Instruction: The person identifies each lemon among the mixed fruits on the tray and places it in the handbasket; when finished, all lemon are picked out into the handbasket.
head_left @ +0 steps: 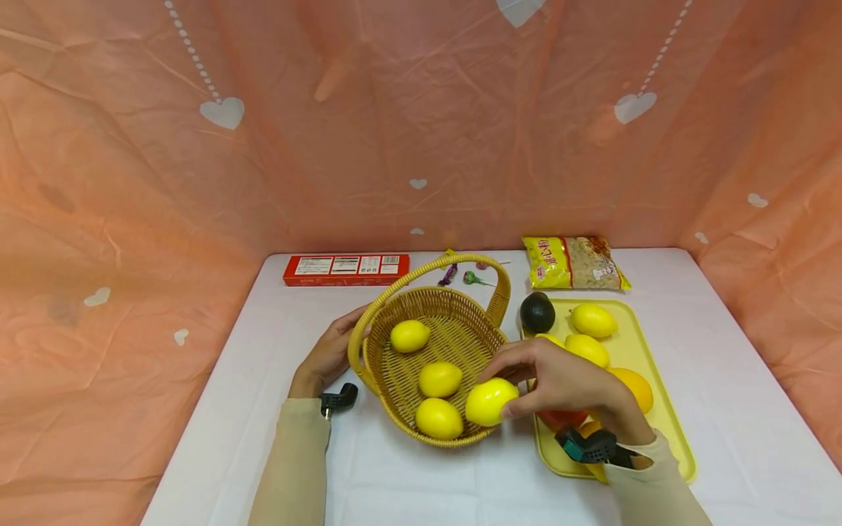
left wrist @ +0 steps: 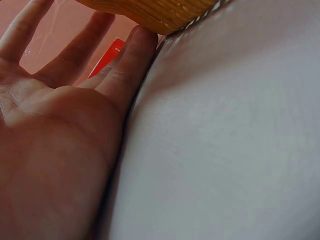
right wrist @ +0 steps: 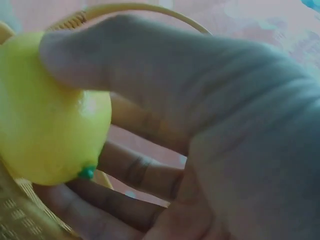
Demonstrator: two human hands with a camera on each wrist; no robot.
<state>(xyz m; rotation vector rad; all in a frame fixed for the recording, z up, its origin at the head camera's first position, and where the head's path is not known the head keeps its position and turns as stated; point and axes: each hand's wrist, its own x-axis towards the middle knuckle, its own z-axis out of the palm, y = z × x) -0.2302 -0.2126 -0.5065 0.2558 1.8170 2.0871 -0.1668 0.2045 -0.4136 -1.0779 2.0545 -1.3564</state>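
Note:
My right hand (head_left: 552, 376) pinches a yellow lemon (head_left: 488, 403) between thumb and fingers, over the right front rim of a wicker basket (head_left: 483, 332). In the right wrist view the lemon (right wrist: 55, 120) shows a small green tip, with the thumb pressed on its side. Inside the basket lie three more lemons, one at the back left (head_left: 410, 336) and two toward the front (head_left: 439, 418). At the basket's left side rests my left hand (head_left: 332, 351), its fingers loosely extended and touching the wicker (left wrist: 165, 15) in the left wrist view.
Right of the basket, a yellow tray (head_left: 658, 409) bears lemons (head_left: 593, 321), a dark avocado-like fruit (head_left: 537, 313), an orange fruit (head_left: 634, 391) and a red one (head_left: 562, 419). Behind are a red box (head_left: 345, 270), wrapped candies (head_left: 449, 275), lollipops (head_left: 471, 277) and a yellow food bag (head_left: 575, 263).

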